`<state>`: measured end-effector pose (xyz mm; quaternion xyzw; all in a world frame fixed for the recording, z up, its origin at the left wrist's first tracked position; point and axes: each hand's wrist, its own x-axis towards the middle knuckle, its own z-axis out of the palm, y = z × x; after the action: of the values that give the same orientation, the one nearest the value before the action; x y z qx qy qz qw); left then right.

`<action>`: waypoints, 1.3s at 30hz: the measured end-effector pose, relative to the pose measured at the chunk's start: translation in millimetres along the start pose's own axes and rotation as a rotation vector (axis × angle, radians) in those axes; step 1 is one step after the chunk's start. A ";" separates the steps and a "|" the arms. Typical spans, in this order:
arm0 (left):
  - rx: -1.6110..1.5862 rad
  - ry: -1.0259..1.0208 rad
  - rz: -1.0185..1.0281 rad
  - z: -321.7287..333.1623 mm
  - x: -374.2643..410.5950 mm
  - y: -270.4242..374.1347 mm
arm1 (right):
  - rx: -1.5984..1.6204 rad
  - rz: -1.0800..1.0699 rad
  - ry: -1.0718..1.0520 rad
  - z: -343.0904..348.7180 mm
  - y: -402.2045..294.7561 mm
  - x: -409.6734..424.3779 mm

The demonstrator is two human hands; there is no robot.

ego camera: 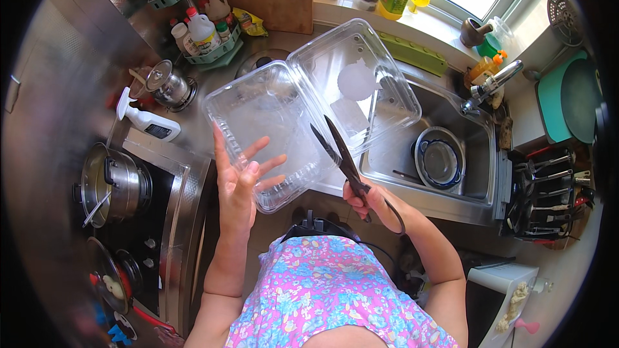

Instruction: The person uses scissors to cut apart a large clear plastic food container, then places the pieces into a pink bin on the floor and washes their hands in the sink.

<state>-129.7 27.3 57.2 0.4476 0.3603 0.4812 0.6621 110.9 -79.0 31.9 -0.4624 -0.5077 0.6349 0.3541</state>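
An unfolded clear plastic clamshell container (263, 106) is held up in front of me, its two halves joined at a ridged hinge. My left hand (237, 181) has its near left rim, the fingers spread and partly seen through the plastic. My right hand (379, 198) grips a pair of dark scissors (344, 152). Their blades are slightly parted and point up and away, close to the container's hinge side. A pale round patch (358, 81) and a pale rectangular patch (349, 115) show on the right half.
Behind the container lies a steel sink (476, 154) holding nested bowls (439, 162), with a faucet (498, 79) at its far right. At left are a cooktop (167, 203), a steel pot (113, 183) and a white spray bottle (147, 121). Utensils (551, 193) hang at right.
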 end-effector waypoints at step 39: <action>0.010 -0.015 0.034 -3.6 -4.9 0.4 | 0.391 -0.009 -0.058 18.6 0.8 1.6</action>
<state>-134.4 23.6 56.6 0.4605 0.3499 0.4874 0.6542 92.8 -83.6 31.8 -0.3640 -0.3870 0.7328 0.4252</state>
